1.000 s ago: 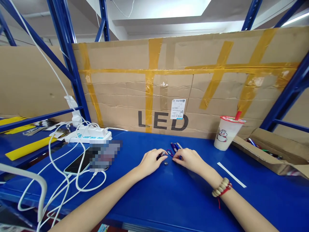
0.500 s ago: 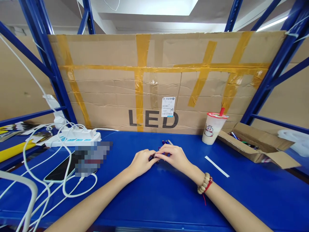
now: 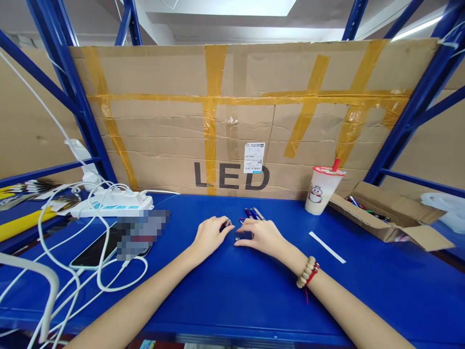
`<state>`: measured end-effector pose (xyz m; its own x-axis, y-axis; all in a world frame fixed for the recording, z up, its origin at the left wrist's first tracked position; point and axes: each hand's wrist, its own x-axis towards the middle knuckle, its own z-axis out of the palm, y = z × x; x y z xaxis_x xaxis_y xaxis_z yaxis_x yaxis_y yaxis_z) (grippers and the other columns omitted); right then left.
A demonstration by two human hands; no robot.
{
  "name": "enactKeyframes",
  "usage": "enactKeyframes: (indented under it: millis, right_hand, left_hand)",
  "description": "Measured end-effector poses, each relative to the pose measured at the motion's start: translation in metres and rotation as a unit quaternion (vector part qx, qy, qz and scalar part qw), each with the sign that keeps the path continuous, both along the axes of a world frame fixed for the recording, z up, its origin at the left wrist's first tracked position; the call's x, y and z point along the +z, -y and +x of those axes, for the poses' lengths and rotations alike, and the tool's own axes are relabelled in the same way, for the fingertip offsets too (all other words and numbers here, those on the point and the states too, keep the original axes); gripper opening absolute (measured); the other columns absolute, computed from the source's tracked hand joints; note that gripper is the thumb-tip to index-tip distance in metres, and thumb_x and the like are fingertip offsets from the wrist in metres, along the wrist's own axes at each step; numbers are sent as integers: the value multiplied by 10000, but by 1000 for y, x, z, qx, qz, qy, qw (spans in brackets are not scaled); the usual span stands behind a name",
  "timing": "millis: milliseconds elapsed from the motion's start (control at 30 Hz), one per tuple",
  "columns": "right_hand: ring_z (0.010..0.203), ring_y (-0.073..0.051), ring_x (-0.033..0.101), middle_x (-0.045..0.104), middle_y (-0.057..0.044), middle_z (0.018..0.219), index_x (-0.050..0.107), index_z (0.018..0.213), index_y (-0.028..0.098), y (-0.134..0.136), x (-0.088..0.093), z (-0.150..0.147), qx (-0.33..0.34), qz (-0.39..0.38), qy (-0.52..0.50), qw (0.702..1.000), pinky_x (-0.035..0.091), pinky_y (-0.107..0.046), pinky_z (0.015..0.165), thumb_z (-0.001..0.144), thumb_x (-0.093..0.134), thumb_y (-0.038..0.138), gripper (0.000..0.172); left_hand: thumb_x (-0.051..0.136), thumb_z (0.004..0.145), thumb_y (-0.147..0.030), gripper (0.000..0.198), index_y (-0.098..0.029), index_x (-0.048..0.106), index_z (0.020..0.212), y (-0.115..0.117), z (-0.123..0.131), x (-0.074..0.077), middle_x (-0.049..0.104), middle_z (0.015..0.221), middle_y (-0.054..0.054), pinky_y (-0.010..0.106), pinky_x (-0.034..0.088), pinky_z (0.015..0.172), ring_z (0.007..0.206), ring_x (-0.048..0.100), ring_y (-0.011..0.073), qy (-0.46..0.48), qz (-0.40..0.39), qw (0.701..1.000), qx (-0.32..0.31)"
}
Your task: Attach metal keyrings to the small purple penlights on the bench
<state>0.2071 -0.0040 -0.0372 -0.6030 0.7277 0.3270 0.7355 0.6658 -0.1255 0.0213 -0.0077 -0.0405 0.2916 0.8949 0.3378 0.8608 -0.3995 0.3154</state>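
Note:
My left hand [image 3: 209, 235] rests on the blue table [image 3: 232, 291], its fingers closed round a small dark cylindrical piece [image 3: 224, 225]. My right hand [image 3: 260, 234] lies beside it with fingers curled down over the table, fingertips touching a tiny metal part [image 3: 237, 238]; whether it grips anything is hidden. Just behind the right hand lie a few small blue and silver pen-like tubes [image 3: 253, 213]. A bead bracelet [image 3: 307, 272] is on my right wrist.
A taped cardboard sheet marked LED [image 3: 232, 121] stands at the back. White power strip [image 3: 112, 202], cables and a phone [image 3: 95, 249] lie left. A drink cup [image 3: 320, 190], a white strip [image 3: 327, 247] and an open carton of parts [image 3: 388, 218] lie right.
My hands were pressed together over the small pieces half a second ago; now they have drawn slightly apart. The view has shifted a little.

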Motion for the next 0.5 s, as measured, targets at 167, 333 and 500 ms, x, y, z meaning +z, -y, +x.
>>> enactKeyframes:
  millis: [167, 333, 500]
  right_hand:
    - [803, -137, 613, 648, 9, 923, 663, 906, 276, -1, -4, 1, 19, -24, 10, 999, 400, -216, 569, 791, 519, 496, 287]
    - [843, -144, 611, 641, 1, 941, 641, 943, 268, -2, -6, -1, 24, -23, -5, 999, 427, -221, 604, 823, 505, 420, 236]
    - [794, -139, 615, 639, -4, 930, 638, 889, 253, -1, -6, -2, 23, -28, -2, 999, 425, -220, 589, 830, 501, 368, 188]
  left_hand:
    - [425, 863, -346, 208, -242, 605, 875, -3, -2, -3, 658, 887, -16, 243, 405, 710, 824, 558, 153, -5, 8, 1000, -23]
    - [407, 874, -338, 223, -226, 600, 881, -2, -2, -4, 659, 883, -6, 264, 408, 710, 813, 554, 163, -14, 20, 999, -42]
    - [381, 883, -360, 256, -214, 591, 884, 0, -1, -3, 655, 889, 7, 270, 409, 727, 825, 556, 166, -20, 23, 998, -47]
